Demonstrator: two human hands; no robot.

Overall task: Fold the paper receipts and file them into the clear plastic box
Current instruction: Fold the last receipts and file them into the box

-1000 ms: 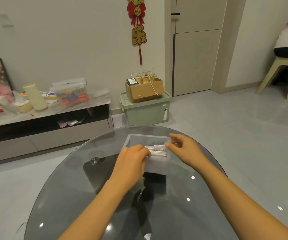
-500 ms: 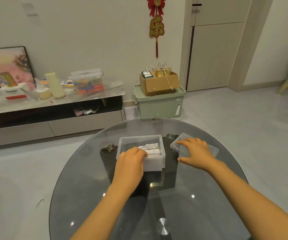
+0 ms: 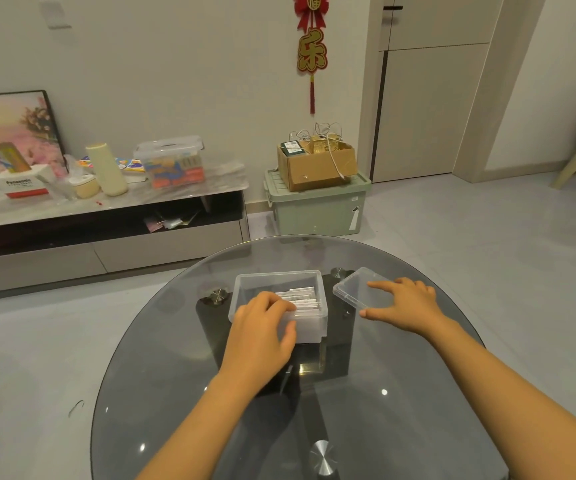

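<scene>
The clear plastic box [image 3: 278,276] stands open on the round glass table [image 3: 400,410]. Folded white receipts [image 3: 304,298] stand in a stack in its near right part. My left hand [image 3: 262,329] grips the box's near wall, with the fingers curled over the rim beside the receipts and the thumb on the outside. Just right of the box lies its clear lid [image 3: 350,289]. My right hand [image 3: 404,306] rests on that lid with spread, nearly straight fingers, the thumb at the lid's near edge.
A green storage bin [image 3: 317,211] with a cardboard box [image 3: 316,164] on top stands on the floor beyond the table. A low cluttered console [image 3: 106,220] runs along the left wall. A metal table fitting [image 3: 321,457] shows near the front edge.
My right hand left the box and moved right onto the lid. My left hand stayed on the box's near wall. The view swung to the left.
</scene>
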